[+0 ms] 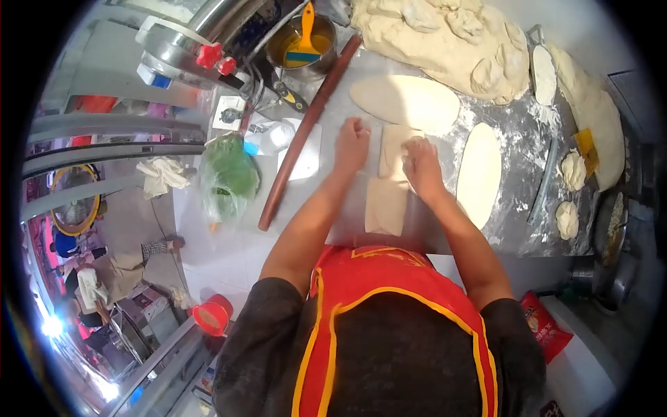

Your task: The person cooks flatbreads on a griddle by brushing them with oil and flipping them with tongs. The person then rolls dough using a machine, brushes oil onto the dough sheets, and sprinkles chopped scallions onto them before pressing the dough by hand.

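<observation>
Two folded rectangular dough pieces lie end to end in front of me, the far folded dough piece and the near folded dough piece. My right hand is closed with curled fingers over the right edge of the far one; what its fingertips hold is hidden. Just left of that piece, my left hand is closed too, fingers bunched, and any small thing in them cannot be made out. Beyond the hands lies a flat oval dough sheet. A second oval dough sheet rests to the right.
A large dough mass covers the back of the floured metal table. At left lie a long rolling pin, a pot with a brush, and a green plastic bag. Dough lumps sit at right.
</observation>
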Tool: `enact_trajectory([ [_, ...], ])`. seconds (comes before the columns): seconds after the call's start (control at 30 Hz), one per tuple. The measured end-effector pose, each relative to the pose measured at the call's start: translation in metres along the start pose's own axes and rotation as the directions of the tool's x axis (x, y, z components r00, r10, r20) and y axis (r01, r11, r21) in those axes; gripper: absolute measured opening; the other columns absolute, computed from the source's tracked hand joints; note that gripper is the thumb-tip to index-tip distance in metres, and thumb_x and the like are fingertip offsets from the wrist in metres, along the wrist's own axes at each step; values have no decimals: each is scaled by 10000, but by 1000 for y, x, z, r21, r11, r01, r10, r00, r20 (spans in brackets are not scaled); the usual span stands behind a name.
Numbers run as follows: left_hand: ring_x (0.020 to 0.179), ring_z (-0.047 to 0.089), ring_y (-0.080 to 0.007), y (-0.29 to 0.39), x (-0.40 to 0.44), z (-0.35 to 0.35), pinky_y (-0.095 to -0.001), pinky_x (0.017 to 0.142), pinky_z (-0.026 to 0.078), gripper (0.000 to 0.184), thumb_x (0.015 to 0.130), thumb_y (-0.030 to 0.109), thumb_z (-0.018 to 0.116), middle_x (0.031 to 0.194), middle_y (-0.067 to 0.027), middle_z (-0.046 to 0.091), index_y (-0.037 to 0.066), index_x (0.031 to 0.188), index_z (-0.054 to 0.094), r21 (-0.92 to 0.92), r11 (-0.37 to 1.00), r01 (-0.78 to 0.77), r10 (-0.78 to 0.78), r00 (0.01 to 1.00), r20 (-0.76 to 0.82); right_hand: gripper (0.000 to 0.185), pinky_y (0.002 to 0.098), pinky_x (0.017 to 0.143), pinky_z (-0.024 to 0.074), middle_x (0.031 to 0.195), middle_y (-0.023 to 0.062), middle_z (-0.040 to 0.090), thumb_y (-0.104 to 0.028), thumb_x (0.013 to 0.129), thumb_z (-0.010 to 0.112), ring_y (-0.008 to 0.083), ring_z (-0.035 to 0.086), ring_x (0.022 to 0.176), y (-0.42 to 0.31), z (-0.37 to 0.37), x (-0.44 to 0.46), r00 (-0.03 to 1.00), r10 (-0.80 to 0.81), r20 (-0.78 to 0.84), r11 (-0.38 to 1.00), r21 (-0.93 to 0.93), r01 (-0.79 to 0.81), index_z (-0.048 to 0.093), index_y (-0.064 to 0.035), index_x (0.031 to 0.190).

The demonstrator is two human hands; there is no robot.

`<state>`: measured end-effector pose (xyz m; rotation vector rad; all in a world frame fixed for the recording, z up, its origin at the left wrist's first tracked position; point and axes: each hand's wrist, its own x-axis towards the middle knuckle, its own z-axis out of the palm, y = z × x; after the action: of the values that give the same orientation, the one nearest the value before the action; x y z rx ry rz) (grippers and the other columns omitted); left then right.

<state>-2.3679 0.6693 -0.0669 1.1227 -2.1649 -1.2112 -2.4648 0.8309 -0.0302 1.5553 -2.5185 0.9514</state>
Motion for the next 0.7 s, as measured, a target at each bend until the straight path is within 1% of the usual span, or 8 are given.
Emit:
enact_trajectory([
  [0.07, 677, 586, -145, -22, 38, 6, -284, 609, 479, 282, 829, 149, 590, 825, -96, 622, -21, 1043, 522, 71, 994, -80, 92, 978, -187, 262, 370, 768, 476, 917, 177, 585, 2, 765, 540, 323, 581, 837, 8, 1, 14, 967, 254, 7, 942, 227, -249, 589, -7, 1022],
  [0.1, 640, 575, -148, -36, 56, 13, -290, 573, 468, 257, 823, 150, 596, 800, -89, 619, -16, 1010, 535, -25, 1000, 13, -17, 986, -165, 268, 368, 773, 474, 916, 177, 584, 10, 761, 538, 323, 580, 838, 16, 0, 18, 926, 376, 35, 869, 334, -366, 593, -12, 1022],
  [0.17, 566, 552, -155, -51, 93, 25, -301, 502, 447, 211, 811, 151, 608, 749, -75, 611, -7, 944, 561, -209, 958, 196, -218, 972, -85, 294, 321, 779, 474, 978, 163, 616, 14, 758, 535, 270, 610, 850, 39, -9, 36, 813, 582, -2, 750, 388, -536, 598, -32, 1041],
  [0.3, 490, 499, -148, 4, 110, -1, -313, 435, 399, 182, 791, 163, 631, 647, -49, 561, 9, 715, 569, -77, 874, 479, -454, 863, 222, 309, 309, 757, 477, 942, 142, 633, -50, 775, 577, 223, 615, 826, 97, -17, 52, 579, 816, 2, 533, 386, -753, 566, -5, 1080],
  [0.4, 541, 515, -195, 17, 106, 2, -342, 509, 428, 188, 773, 174, 639, 666, -74, 549, 8, 752, 555, -38, 988, 148, -140, 975, 172, 307, 306, 740, 479, 916, 130, 637, -79, 758, 601, 223, 618, 805, 123, -11, 56, 664, 746, -54, 645, 306, -700, 577, 9, 1051],
  [0.5, 656, 543, -256, 52, 88, 26, -362, 628, 454, 206, 759, 178, 637, 750, -119, 551, 5, 809, 538, -35, 967, -251, 253, 964, 86, 322, 304, 724, 476, 900, 124, 641, -102, 718, 634, 220, 618, 792, 148, 3, 57, 606, 795, 20, 559, 363, -745, 591, 12, 1016],
  [0.6, 766, 551, -298, 86, 73, 53, -364, 718, 453, 233, 761, 188, 625, 840, -158, 549, 13, 874, 522, -39, 986, -162, 167, 957, 239, 293, 303, 699, 475, 825, 125, 643, -116, 689, 648, 224, 614, 741, 148, 9, 63, 564, 825, -39, 535, 376, -756, 608, 17, 946],
  [0.7, 829, 529, -360, 64, 67, 90, -427, 747, 439, 201, 739, 145, 608, 910, -181, 540, 40, 888, 524, -98, 956, -276, 288, 946, 149, 233, 259, 667, 461, 800, 89, 634, -83, 718, 637, 149, 587, 737, 118, -16, 86, 420, 897, 140, 348, 365, -864, 601, 47, 908],
])
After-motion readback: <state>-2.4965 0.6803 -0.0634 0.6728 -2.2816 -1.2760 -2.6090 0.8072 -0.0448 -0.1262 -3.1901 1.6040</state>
